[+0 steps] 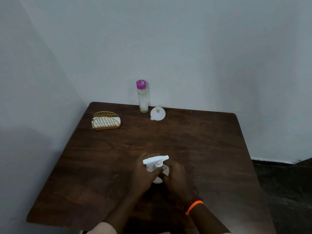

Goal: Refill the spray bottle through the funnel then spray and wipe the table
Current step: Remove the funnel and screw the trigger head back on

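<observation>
At the far left of the surface (211, 149) your gold wire holder (107, 121) stands with its white napkins (116, 120) untouched, so nothing has gone toward wiping yet. To its right, against the wall, the clear bottle with the purple cap (143, 97) stands upright and capped, and the white funnel (157, 113) lies just beside it, tipped on its side, well apart from where you are working.

Near the front edge, your left hand (141, 173) has its grip wrapped round the spray bottle (156, 168), holding it upright on the surface with the trigger head on top. Your right hand (175, 176) closes its grip on the bottle's neck just below that head, which looks like the start of unscrewing it.

By my reading you are at the very beginning: the head is still on, and filling, spraying and wiping all remain.
</observation>
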`<state>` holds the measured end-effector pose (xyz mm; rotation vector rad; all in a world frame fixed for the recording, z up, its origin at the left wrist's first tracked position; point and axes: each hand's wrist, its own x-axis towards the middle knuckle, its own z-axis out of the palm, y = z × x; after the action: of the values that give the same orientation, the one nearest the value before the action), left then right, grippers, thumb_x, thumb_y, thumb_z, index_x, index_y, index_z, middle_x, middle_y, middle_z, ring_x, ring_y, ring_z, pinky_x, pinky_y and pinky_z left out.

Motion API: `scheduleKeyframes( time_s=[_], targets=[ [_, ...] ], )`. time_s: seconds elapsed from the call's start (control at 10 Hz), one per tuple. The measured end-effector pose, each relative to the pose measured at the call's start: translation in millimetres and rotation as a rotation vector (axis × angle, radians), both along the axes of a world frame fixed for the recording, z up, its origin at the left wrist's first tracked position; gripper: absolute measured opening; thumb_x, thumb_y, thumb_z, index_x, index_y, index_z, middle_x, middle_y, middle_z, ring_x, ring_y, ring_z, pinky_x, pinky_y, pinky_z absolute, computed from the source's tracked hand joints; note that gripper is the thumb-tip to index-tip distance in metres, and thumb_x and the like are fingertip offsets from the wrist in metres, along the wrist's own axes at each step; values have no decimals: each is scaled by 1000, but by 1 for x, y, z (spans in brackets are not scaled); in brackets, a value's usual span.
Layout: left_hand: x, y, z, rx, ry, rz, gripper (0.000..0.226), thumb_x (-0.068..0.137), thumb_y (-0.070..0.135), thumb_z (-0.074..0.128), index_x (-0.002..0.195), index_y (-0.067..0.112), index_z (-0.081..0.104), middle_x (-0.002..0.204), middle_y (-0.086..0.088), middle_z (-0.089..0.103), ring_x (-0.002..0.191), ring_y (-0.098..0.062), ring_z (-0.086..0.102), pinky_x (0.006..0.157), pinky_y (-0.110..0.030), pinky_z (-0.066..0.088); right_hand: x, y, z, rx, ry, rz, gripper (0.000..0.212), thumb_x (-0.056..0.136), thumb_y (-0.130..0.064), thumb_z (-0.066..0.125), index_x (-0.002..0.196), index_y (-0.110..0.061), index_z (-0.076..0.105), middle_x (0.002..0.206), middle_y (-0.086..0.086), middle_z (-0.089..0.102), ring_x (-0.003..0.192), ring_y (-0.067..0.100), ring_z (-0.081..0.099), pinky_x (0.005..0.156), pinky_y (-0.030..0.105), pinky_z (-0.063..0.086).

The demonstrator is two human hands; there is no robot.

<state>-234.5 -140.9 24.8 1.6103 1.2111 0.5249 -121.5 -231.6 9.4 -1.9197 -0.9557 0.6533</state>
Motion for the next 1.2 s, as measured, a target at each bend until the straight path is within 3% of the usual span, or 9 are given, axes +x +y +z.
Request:
scheduleKeyframes(
  time_s=[0.1,0.2,0.3,0.4,0.5,0.6,0.8,1.0,1.2],
  targets=[
    [-3,-4,1,61,-44,-31,35,69,23,92,92,34,68,88,20,71,90,-1,70,75,-10,52,0,-1,1,-18,10,9,26,93,-52,63,88,-29,75,84,-12,76,79,2,71,66,23,54],
    [-5,-4,6,85,-85,-94,52,68,13,92,102,42,65,101,37,68,104,14,63,87,-6,50,2,1,-2,-28,-22,22,21,91,-42,66,83,-24,73,80,-7,75,74,5,70,64,29,56],
    [0,-3,7,63,-83,-88,58,67,23,93,114,34,62,108,25,64,109,1,64,94,-17,48,3,2,-5,-37,-19,35,22,92,-44,67,89,-24,76,85,-9,76,80,3,71,69,28,57],
    [1,-3,6,150,-97,-69,62,69,23,91,118,42,58,116,24,62,108,4,61,94,-17,47,3,1,-5,-10,1,22,20,92,-46,65,86,-30,75,83,-15,76,80,2,72,66,23,55],
    [1,-2,2,89,-50,-121,75,66,36,87,134,29,56,130,12,64,119,-6,62,98,-24,50,5,1,-8,-15,-5,37,14,90,-38,67,86,-29,76,82,-15,76,79,2,72,66,22,55],
    [3,3,5,48,-66,-102,81,63,37,94,131,43,50,123,26,58,113,9,57,96,-17,45,6,3,-12,-35,-39,53,15,87,-39,68,96,-31,77,90,-16,77,85,0,72,72,28,59],
    [-8,9,7,-57,-28,-195,85,75,15,87,146,28,41,132,11,52,126,-11,53,101,-26,44,7,2,-22,-67,-46,22,26,90,-59,62,99,-38,74,90,-18,76,83,0,72,70,33,60],
    [-2,11,2,-34,-32,-173,89,72,12,89,146,28,42,129,10,54,121,-11,55,97,-25,46,8,2,-18,-71,-84,34,19,89,-47,66,100,-35,75,90,-18,76,84,-1,70,71,28,58],
    [0,9,-6,-123,34,-176,94,65,33,93,144,16,45,132,-3,60,127,-23,59,98,-28,48,10,3,-19,-92,-57,59,15,85,-41,66,96,-34,74,87,-17,76,81,1,71,69,34,60]
  ],
)
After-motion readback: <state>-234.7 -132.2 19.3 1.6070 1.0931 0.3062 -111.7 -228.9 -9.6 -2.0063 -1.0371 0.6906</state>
